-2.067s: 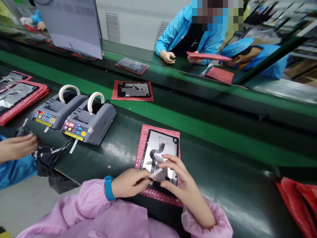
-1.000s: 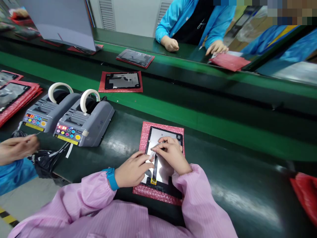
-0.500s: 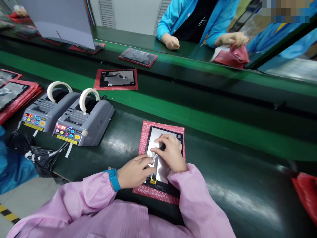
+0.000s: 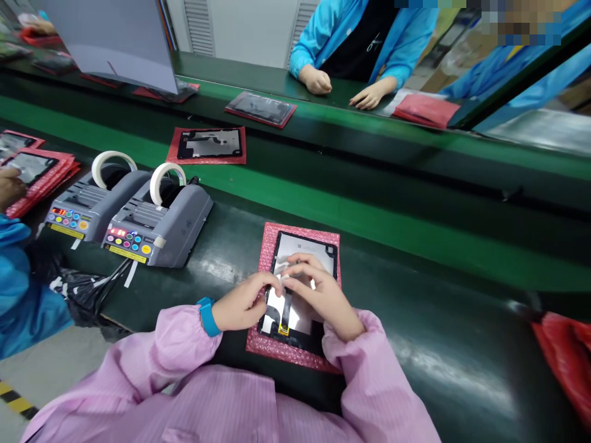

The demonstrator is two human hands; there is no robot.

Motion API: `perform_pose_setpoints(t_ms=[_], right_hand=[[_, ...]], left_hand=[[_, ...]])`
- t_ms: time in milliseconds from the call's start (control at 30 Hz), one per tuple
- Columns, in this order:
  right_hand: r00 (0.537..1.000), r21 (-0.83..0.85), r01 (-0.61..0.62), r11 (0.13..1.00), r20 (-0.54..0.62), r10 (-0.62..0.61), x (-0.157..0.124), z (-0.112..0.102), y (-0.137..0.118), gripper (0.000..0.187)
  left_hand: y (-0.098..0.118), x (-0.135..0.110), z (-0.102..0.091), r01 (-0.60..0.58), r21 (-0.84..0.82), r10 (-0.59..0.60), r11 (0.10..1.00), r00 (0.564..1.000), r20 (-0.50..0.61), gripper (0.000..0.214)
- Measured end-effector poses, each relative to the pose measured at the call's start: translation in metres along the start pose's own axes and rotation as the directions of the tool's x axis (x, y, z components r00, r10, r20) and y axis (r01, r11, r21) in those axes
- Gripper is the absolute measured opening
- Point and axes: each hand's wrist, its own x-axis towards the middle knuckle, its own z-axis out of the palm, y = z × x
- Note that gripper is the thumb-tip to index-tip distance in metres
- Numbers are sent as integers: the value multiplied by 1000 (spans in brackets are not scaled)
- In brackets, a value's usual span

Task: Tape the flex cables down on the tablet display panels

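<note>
Left hand (image 4: pixel 242 304) curled, pinching a small white tape strip (image 4: pixel 289 275); right hand (image 4: pixel 318 292) half-open, fingertips pressing it.
Beyond runs the long green conveyor belt (image 4: pixel 369 215), then two grey tape dispensers (image 4: pixel 159 224) at left (well apart from the hands), then the pink bubble-wrap mat (image 4: pixel 270 243) bearing the silver, black-framed tablet panel (image 4: pixel 307 246); both hands cover its middle, where the strip sits. Half a second ago the left fingers lay flat.
</note>
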Motion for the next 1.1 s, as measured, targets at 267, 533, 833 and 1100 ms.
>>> perform_pose_setpoints(t_ms=[267, 533, 833, 1100], right_hand=[[889, -26, -144, 989, -442, 118, -21, -35, 21, 31], [847, -148, -338, 930, -479, 232, -31, -24, 55, 43], [865, -268, -371, 889, -448, 225, -13, -8, 45, 54], [861, -311, -402, 861, -450, 239, -11, -5, 48, 56]], left_hand=[[5, 24, 6, 53, 349, -47, 936, 999, -26, 37], [-11, 37, 33, -12, 796, -100, 606, 991, 91, 47], [-12, 42, 35, -37, 841, -61, 540, 995, 83, 40], [-13, 42, 35, -40, 836, -63, 548, 994, 89, 39]])
